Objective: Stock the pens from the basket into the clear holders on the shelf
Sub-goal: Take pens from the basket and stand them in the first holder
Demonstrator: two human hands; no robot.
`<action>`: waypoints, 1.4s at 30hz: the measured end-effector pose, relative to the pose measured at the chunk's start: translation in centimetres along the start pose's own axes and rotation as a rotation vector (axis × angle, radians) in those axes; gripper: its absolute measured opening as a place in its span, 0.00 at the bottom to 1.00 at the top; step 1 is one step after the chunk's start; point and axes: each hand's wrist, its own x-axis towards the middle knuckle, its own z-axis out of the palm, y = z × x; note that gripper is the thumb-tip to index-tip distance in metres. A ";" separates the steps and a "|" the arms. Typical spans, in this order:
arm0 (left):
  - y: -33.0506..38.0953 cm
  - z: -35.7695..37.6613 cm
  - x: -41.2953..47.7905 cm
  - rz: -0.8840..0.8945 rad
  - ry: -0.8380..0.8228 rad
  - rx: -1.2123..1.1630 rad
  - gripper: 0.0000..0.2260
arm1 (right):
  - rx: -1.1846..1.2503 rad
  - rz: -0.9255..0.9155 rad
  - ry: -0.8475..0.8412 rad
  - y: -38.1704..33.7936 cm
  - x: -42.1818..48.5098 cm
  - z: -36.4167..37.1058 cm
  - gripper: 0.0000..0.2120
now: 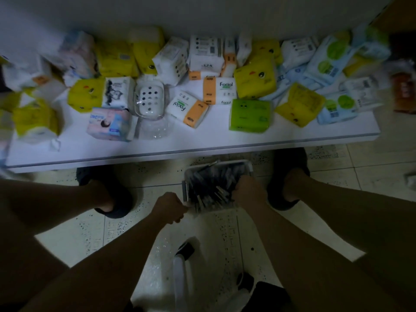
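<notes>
Grabbing a loose bunch of pens (pixel 209 188) in the floor basket (pixel 185 188) at 6 o'clock, your right hand (pixel 247 191) could drop some; left hand (pixel 171 207) curls at its corner, grip unclear.

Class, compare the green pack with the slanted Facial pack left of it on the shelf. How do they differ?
The green pack is green all over; the Facial pack is white with an orange end. The green pack lies roughly square to the shelf edge; the Facial pack lies diagonally. The Facial pack's name reads plainly; the green pack's print does not. Both lie near the shelf front.
</notes>
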 end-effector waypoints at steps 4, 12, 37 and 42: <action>0.1 -1.4 -2.4 0.013 0.031 -0.075 0.09 | 0.051 0.056 0.042 -0.5 -1.8 -2.5 0.09; 1.5 -4.6 -8.0 0.194 -0.015 -0.466 0.09 | 0.495 0.064 -0.099 -2.5 -5.7 -5.6 0.12; 5.1 -29.2 -32.4 1.154 0.663 -0.987 0.04 | 0.774 -1.070 0.498 -27.4 -28.5 -28.1 0.03; 4.0 -34.0 -34.2 1.165 0.888 -0.941 0.03 | 0.750 -1.157 0.465 -31.9 -30.5 -31.0 0.09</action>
